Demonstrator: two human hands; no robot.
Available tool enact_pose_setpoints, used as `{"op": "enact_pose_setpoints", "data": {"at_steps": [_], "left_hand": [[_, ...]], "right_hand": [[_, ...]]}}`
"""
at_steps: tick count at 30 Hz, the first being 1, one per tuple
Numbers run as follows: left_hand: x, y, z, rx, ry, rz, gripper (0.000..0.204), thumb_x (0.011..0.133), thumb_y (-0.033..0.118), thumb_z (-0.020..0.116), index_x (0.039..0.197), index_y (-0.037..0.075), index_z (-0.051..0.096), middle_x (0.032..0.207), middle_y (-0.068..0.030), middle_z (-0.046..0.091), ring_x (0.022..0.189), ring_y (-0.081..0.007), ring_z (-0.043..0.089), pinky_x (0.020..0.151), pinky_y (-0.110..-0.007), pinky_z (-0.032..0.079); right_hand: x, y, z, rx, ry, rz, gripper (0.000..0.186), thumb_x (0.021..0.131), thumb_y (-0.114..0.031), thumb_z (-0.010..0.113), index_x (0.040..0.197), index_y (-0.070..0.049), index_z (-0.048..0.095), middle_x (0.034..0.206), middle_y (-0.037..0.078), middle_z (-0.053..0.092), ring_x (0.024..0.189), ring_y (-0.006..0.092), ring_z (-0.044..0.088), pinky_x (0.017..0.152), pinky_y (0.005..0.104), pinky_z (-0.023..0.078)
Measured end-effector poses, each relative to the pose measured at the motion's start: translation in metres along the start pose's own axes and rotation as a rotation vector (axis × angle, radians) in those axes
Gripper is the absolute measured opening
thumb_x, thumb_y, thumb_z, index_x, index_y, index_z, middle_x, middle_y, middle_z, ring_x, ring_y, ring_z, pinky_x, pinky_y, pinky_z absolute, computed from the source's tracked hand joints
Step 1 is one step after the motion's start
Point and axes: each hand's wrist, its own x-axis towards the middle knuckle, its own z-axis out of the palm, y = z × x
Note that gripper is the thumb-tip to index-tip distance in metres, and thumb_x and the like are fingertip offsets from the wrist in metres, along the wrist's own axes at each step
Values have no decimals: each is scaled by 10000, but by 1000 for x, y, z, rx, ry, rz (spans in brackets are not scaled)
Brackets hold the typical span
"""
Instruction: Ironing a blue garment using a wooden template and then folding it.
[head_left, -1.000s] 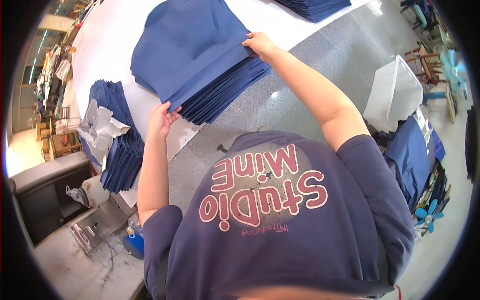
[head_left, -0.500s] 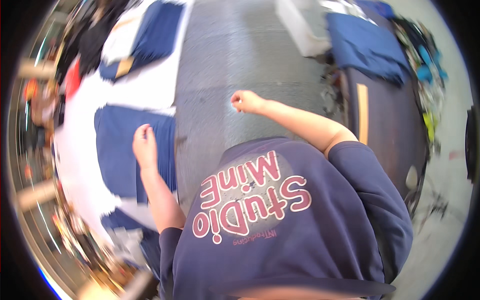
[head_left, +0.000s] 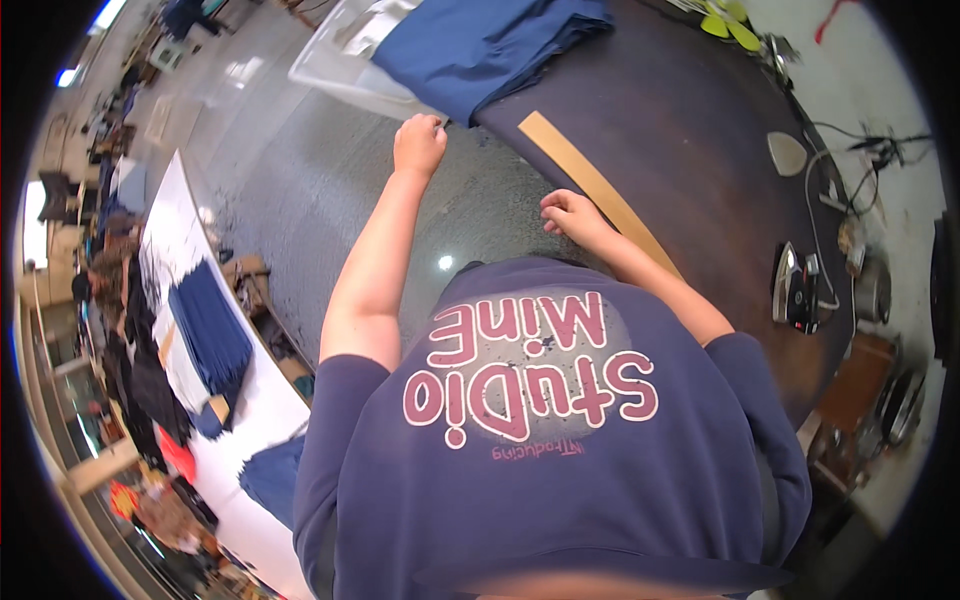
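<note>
My left hand [head_left: 420, 147] is reaching forward with its fingers curled in. It is close to the corner of a folded blue cloth [head_left: 480, 55]. Whether it touches that cloth, or what its fingers hold, is hidden. The cloth drapes over the end of a dark padded table [head_left: 680, 120] and partly over a clear plastic bin [head_left: 340, 70]. My right hand [head_left: 570, 215] hovers beside the table's near edge, fingers loosely bent and apart, nothing in them. Just right of it, a flat wooden strip [head_left: 595, 185] lies along that edge.
An iron [head_left: 795, 290] with a cord rests at the table's right side, near a pale rounded plate [head_left: 786, 154]. To the left is a long white table [head_left: 265, 400] with a blue cloth stack [head_left: 212, 325]. Grey floor [head_left: 300, 190] lies between the tables.
My view and body have turned right, from the white table toward the dark one. The left hand has left the blue cloth there; the right hand is now by the wooden strip.
</note>
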Motion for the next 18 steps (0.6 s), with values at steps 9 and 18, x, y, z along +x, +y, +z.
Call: {"op": "enact_pose_setpoints", "data": {"at_steps": [9,18], "left_hand": [[98,-20,95,162,-239,140,182,752,175,642,893,59,647,919,-114,620,913,-308,603,794,-444,501],[154,-61,105,-100,-701,-85,217,737,220,639,872,53,676,858,-147,696,832,-288,670,769,-381,511]], "right_hand": [[3,22,-30,272,320,133,296,904,-163,541,1138,18,548,957,86,635,761,141,645,639,269,502],[122,-55,-11,160,263,69,264,875,-149,571,1080,16,589,917,77,640,765,130,641,612,268,508]]}}
